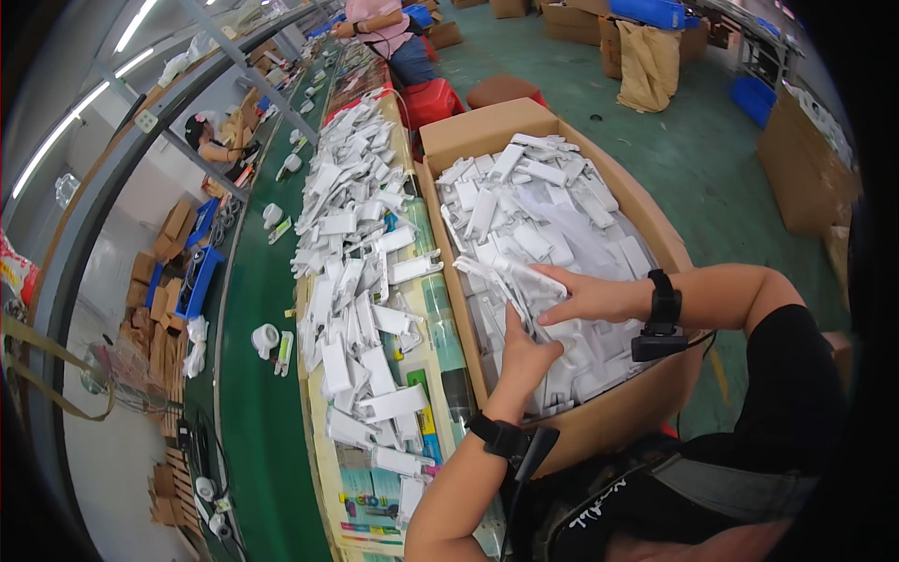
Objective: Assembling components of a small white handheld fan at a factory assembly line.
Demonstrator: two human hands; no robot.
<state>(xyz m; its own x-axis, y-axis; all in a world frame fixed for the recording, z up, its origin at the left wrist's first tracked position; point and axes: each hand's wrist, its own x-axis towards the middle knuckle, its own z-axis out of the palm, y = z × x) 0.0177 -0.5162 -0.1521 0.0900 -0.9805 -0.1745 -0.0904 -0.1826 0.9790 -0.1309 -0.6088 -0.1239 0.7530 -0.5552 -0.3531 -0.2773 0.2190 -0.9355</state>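
Note:
A big cardboard box (489, 124) full of long white plastic housings (534, 242) stands in front of me. Over its near half, my right hand (604, 298) grips a few white plastic housings (513, 281) between thumb and fingers. Close beside it, my left hand (526, 361) has its fingers against the lower left side of the same housings, thumb bent inward. How many pieces are held is hard to tell against the white ones below. To the left of the box, a loose heap of similar white housings (337, 225) covers much of a worktable.
A green conveyor belt (257, 403) runs along the table's left, carrying round white devices (266, 339) and small parts. Red stools (431, 101) stand beyond the box. One person (384, 33) works at the far end, another (220, 150) across the belt. More cartons (805, 164) stand at right.

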